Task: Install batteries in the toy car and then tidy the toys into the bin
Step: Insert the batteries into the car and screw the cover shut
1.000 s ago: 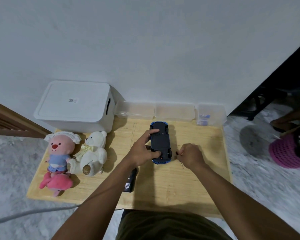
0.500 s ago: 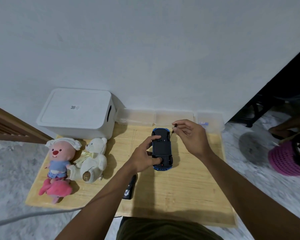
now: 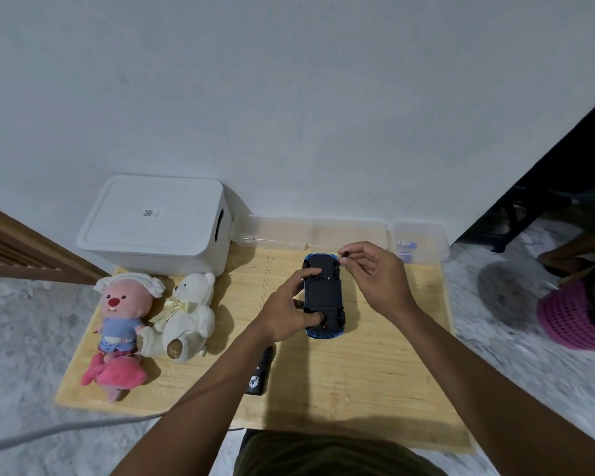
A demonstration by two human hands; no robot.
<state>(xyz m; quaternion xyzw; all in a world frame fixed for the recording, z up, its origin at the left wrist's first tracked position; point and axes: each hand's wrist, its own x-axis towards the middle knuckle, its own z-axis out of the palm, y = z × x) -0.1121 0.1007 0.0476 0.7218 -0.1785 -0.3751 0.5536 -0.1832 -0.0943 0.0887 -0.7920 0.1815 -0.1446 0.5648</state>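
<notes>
The white lidded bin (image 3: 155, 225) stood closed by the wall. Beside it were 3 clear plastic boxes (image 3: 347, 232), the rightmost holding small blue-purple items (image 3: 406, 250). The toy car (image 3: 323, 293) lay matte black underside up on the pale wooden surface (image 3: 358, 389), with the left hand (image 3: 285, 314) clamped around it. The right hand (image 3: 375, 273), 1 second earlier at the car's near end, was now at its far end, its grip pinching a small dark thing (image 3: 345, 254).
</notes>
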